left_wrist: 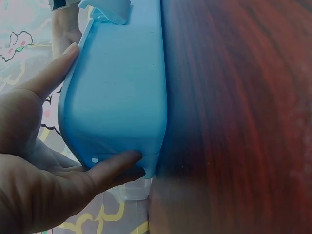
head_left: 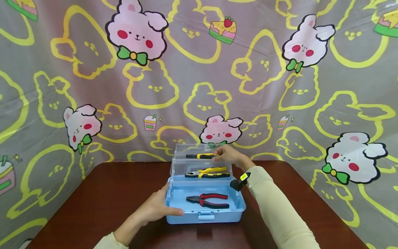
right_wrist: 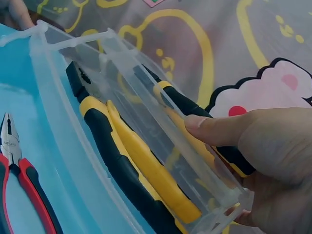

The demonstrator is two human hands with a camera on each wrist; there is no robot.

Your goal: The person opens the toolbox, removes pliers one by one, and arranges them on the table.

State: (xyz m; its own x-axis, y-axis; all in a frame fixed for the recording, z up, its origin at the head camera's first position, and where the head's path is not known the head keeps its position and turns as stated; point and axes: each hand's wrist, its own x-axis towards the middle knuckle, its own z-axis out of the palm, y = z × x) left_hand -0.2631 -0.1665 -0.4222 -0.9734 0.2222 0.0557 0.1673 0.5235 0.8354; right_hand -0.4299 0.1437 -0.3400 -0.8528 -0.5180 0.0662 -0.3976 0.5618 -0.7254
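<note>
- Tool work at a blue toolbox (head_left: 227, 217): the step in hand looks like the right hand (head_left: 230, 155) seating the far pliers (head_left: 203, 156) in the upper tray (head_left: 180, 156), or lifting them from it (one instant cannot settle which); the next move would call for a gentle release or a lift past the tray wall, with the left hand (head_left: 157, 206) steadying the box
- One patterned backdrop (head_left: 189, 69), beyond both hands; one brown table (head_left: 112, 186), beneath them
- One toolbox, at the left hand's touch; two clear trays, the upper one under the right grip, the lower tray (head_left: 178, 168) just nearer the person
- Two hands: the left spreads round the box's front left corner, fingers nearly straight; the right has its thumb across the far pliers' handles, seemingly pinching them
- Three pliers: two yellow-and-black, the far pair at the right grip, the near pliers (right_wrist: 148, 163) just below it in the lower tray; one red-and-black pair (head_left: 202, 200), farther below that grip, in the box's base
- One front catch (head_left: 206, 217), just beyond the left thumb's tip
</note>
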